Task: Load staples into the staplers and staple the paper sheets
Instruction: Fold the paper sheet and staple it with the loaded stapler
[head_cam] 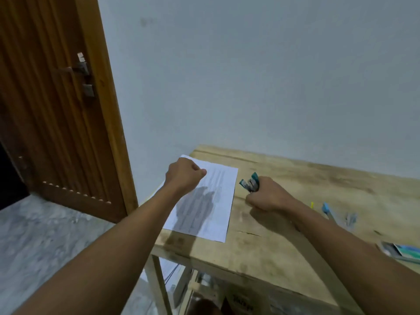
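White printed paper sheets lie at the left end of the wooden table, their left edge past the table's edge. My left hand hovers over their far left corner with fingers curled; whether it pinches the paper is hidden. To the right of the sheets, my right hand grips a teal stapler, whose front end sticks out beyond my fingers. A second, blue stapler lies blurred further right on the table.
A staple box sits at the table's right edge, with small metal pieces and a yellow item near the blue stapler. A wooden door stands to the left, the wall behind the table. Boxes sit under the table.
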